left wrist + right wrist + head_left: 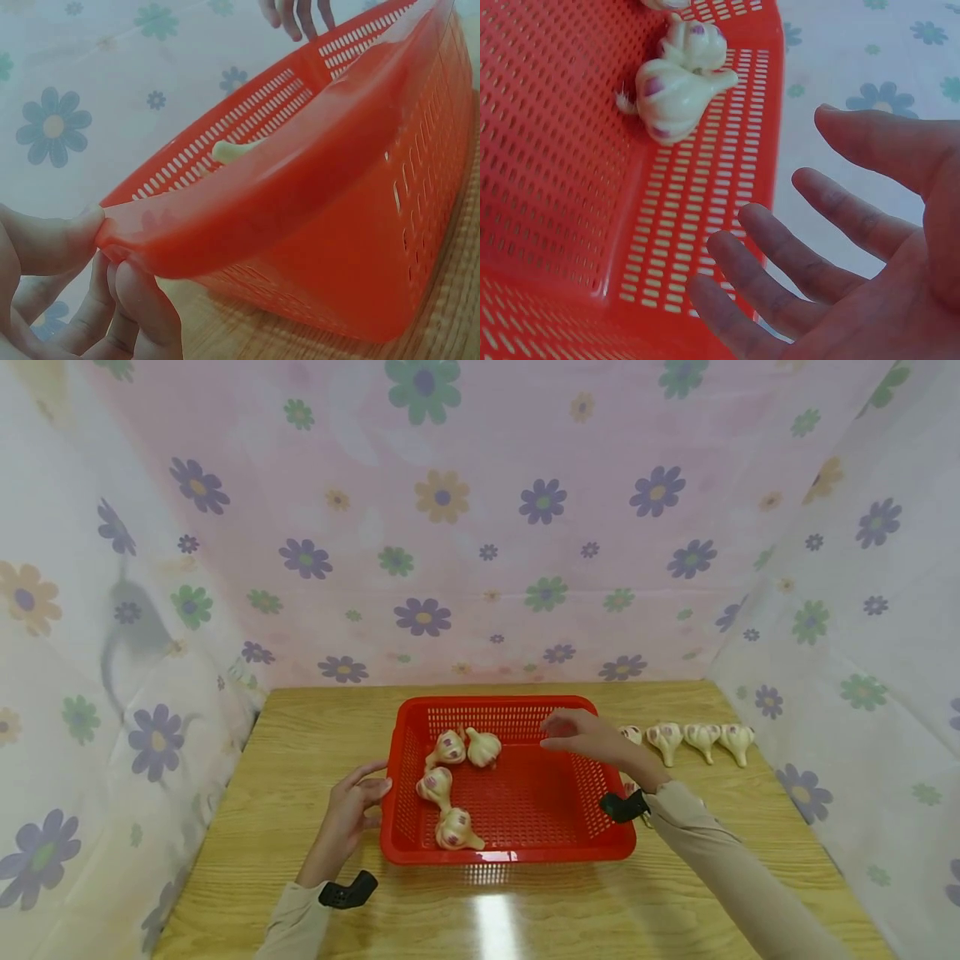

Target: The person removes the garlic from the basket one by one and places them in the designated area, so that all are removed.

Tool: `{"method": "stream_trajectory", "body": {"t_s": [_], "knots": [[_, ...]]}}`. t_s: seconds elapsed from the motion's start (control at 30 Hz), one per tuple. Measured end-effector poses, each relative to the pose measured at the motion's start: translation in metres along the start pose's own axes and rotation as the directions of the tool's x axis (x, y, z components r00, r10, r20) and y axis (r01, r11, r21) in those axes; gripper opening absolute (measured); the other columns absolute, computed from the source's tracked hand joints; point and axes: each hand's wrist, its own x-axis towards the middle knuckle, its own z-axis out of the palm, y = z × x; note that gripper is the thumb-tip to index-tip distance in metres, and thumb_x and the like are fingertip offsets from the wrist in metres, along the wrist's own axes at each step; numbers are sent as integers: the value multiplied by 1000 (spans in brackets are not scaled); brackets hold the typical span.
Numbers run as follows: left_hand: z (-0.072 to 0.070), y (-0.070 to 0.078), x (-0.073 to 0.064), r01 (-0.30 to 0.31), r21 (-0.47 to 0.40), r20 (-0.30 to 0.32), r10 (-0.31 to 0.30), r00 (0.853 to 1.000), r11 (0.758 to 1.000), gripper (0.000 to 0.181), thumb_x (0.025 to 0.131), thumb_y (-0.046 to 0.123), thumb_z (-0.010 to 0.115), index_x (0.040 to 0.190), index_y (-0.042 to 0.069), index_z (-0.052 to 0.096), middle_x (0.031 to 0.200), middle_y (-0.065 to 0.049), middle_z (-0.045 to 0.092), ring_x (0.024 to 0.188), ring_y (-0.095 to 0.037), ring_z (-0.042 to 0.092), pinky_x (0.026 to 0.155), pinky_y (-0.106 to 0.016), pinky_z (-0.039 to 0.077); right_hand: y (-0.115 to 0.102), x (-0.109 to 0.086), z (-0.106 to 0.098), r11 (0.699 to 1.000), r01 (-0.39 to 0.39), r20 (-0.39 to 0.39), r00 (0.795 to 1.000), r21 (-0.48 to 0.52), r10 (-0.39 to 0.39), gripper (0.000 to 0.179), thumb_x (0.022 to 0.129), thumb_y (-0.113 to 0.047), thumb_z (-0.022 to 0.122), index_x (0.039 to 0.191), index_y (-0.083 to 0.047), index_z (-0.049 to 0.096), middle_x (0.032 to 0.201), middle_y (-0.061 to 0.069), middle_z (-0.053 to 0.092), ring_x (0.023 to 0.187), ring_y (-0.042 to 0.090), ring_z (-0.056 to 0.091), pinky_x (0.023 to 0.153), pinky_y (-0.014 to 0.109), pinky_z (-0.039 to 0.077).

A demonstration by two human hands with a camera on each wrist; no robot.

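Observation:
A red plastic basket with slotted sides stands on the table, holding several garlic bulbs along its left part. My left hand grips the basket's left rim; the left wrist view has the thumb on top and fingers curled beneath the red rim. Over the right half of the basket is my right hand, with nothing in it. Its fingers are spread and relaxed in the right wrist view, near the slotted wall, with a garlic bulb lying beyond them.
More garlic bulbs lie in a row on the table right of the basket, one partly hidden behind the right arm. Another bulb shows partly beside the right wrist. The wooden table is enclosed by flowered cloth at the back and sides.

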Motion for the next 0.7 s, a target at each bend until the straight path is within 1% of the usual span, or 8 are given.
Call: {"method": "stream_trajectory", "body": {"t_s": [0.1,0.23,0.4,0.53,0.63,0.7], "knots": [[0,0,0,-5,3,5,5,1000,1000,42,89,8,62,130,8,54,95,-7,64,80,-21,63,58,-38,54,-1,5,4,999,24,22,999,24,-25,30,91,-26,65,112,-6,58,107,10,60,98,26,57,82,42,50],[-1,1,-1,-6,3,15,6,1000,1000,44,90,9,62,132,8,52,96,-6,65,80,-20,64,58,-37,54,-3,12,8,999,27,31,999,30,-28,29,90,-24,65,111,-6,59,104,9,60,94,26,57,79,40,50],[0,3,-2,2,-2,17,-2,1000,1000,44,89,8,61,132,8,52,96,-6,65,80,-20,64,57,-34,54,-5,22,14,998,37,53,998,46,-40,26,90,-24,66,109,-8,60,104,8,61,96,25,57,83,41,49],[0,3,-1,6,0,17,-6,1000,1000,43,90,8,61,131,8,52,95,-6,65,80,-20,64,57,-34,54,-9,30,21,998,19,68,997,63,-23,25,90,-23,65,109,-8,61,105,7,61,97,25,57,84,41,48],[0,2,-1,8,-1,17,-8,1000,1000,43,89,8,62,132,8,52,95,-5,65,81,-20,64,57,-34,54,-11,37,27,998,3,77,997,55,-7,24,90,-23,65,110,-9,61,105,6,61,95,23,57,83,40,48],[1,2,-1,8,-2,17,-8,1000,1000,44,89,8,62,132,8,52,95,-5,65,82,-20,64,58,-34,54,-11,42,32,998,6,86,996,57,-11,26,91,-22,65,111,-7,60,105,7,60,96,23,57,83,42,48]]}}
